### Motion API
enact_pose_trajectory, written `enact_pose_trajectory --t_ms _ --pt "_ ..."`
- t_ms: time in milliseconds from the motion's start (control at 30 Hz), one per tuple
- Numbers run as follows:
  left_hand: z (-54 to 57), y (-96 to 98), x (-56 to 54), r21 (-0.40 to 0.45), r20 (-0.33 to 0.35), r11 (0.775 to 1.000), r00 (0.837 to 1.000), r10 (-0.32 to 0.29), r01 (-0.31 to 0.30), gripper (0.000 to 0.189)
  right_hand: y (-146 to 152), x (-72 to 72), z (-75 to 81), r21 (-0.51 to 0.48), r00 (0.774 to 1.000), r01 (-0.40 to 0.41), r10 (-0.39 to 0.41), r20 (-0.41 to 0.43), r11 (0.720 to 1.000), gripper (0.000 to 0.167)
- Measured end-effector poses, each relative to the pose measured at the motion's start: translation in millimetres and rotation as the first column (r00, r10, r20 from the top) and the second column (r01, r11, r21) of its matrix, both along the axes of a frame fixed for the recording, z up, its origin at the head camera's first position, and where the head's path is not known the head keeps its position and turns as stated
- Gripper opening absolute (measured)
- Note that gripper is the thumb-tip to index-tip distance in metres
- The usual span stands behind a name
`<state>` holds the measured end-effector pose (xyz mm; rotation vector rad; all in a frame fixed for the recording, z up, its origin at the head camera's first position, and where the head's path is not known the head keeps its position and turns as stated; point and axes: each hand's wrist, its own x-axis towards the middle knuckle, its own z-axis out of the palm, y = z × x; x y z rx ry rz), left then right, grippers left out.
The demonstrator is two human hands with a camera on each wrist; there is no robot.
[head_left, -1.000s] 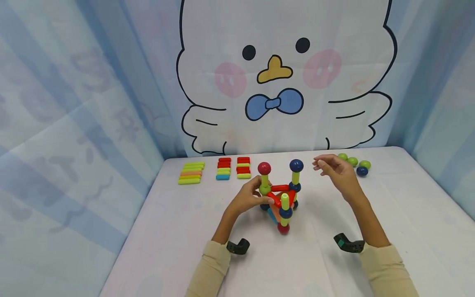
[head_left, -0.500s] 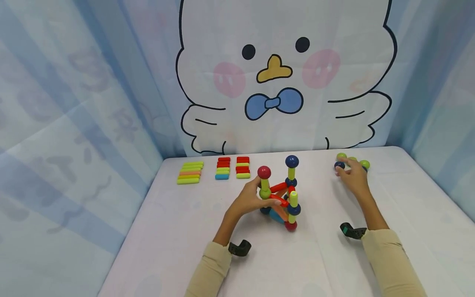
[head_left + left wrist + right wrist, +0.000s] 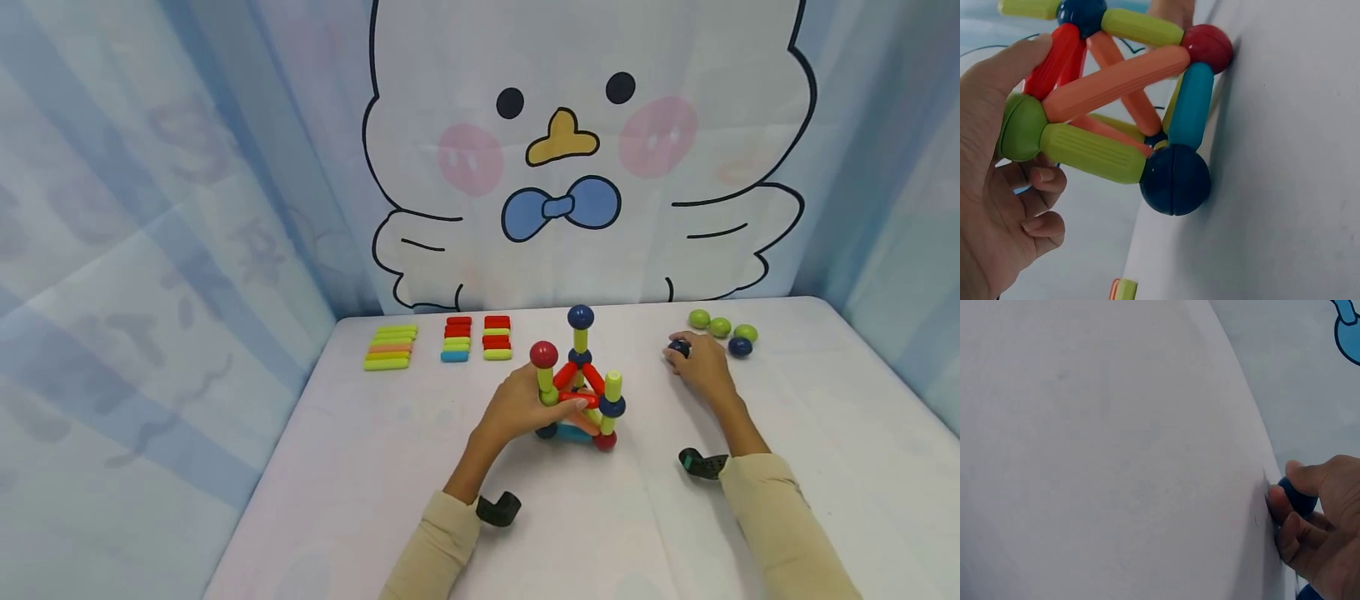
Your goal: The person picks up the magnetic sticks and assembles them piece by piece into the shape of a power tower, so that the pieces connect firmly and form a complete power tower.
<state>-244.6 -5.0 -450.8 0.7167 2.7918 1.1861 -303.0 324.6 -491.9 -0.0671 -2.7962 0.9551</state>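
Observation:
My left hand (image 3: 517, 408) grips a magnetic stick-and-ball frame (image 3: 579, 401) by its left side, thumb on a red stick and fingers behind the light green ball (image 3: 1022, 127). Red, coral, light green and blue sticks join its balls. A red ball (image 3: 543, 354) and a dark blue ball (image 3: 581, 317) top two uprights; the third upright ends in a bare light green stick (image 3: 613, 385). Over at the right, my right hand (image 3: 705, 367) pinches a loose dark blue ball (image 3: 1299, 497) between thumb and fingers, close over the table.
Several light green balls (image 3: 720, 327) and another dark blue ball (image 3: 740, 347) lie just beyond the right hand. Long sticks (image 3: 388, 348) and two columns of short sticks (image 3: 456, 342) are lined up at the back left. A printed curtain (image 3: 562, 267) hangs behind the table.
My right hand has moved right to the loose balls, taken a dark blue one and drawn it slightly closer. My left hand has turned the frame, its front upright swinging right.

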Motion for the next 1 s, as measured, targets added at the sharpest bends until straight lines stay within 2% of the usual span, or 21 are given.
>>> enact_pose_trajectory --t_ms 100,167,267,367,467,533,633,767,833,867,1000 --pt "0.5 5.7 2.1 -0.041 -0.019 0.998 0.999 0.048 -0.049 0.061 -5.4 5.1 2.7 -0.037 0.998 0.005 -0.003 0.062 0.999 0.042" --pt "0.2 8.8 3.4 -0.047 -0.023 0.996 0.997 0.077 -0.078 0.063 -9.3 9.5 6.9 -0.065 0.998 0.004 0.001 0.064 0.998 0.045" --pt "-0.5 13.0 5.3 -0.041 -0.018 0.993 0.994 0.106 -0.107 0.065 -16.4 18.2 18.4 -0.158 0.999 -0.037 0.039 0.009 0.987 0.047" --pt "-0.3 15.7 7.1 -0.032 -0.011 0.993 0.994 0.113 -0.113 0.066 -27.6 29.6 37.9 -0.275 0.99 -0.131 0.111 -0.087 0.952 0.047" --pt "1.0 17.1 8.9 -0.02 -0.01 0.993 0.993 0.119 -0.12 0.067 -42.2 44.9 63.3 -0.363 0.963 -0.253 0.199 -0.18 0.897 0.045" --pt "1.6 17.7 9.7 -0.017 -0.016 0.992 0.992 0.122 -0.123 0.068 -51.3 56.6 80.1 -0.383 0.939 -0.329 0.258 -0.227 0.863 0.043" --pt "1.5 18.8 10.5 -0.013 -0.025 0.993 0.993 0.118 -0.118 0.069 -62.2 73.2 100.5 -0.381 0.887 -0.45 0.356 -0.293 0.807 0.038" --pt "1.4 19.7 11.4 -0.005 -0.038 0.993 0.993 0.114 -0.115 0.068 -71.2 86.7 113.9 -0.327 0.808 -0.579 0.47 -0.355 0.747 0.035" --pt "1.3 19.9 11.6 -0.002 -0.042 0.993 0.992 0.116 -0.116 0.068 -73.5 90.0 115.4 -0.289 0.787 -0.605 0.501 -0.361 0.742 0.035" --pt "1.3 19.9 11.7 0.0 -0.042 0.993 0.992 0.117 -0.117 0.068 -73.9 90.8 115.0 -0.272 0.783 -0.608 0.509 -0.357 0.746 0.036" --pt "0.5 20.2 12.0 0.002 -0.038 0.994 0.993 0.114 -0.114 0.068 -73.1 91.7 110.2 -0.234 0.792 -0.598 0.519 -0.322 0.767 0.035"
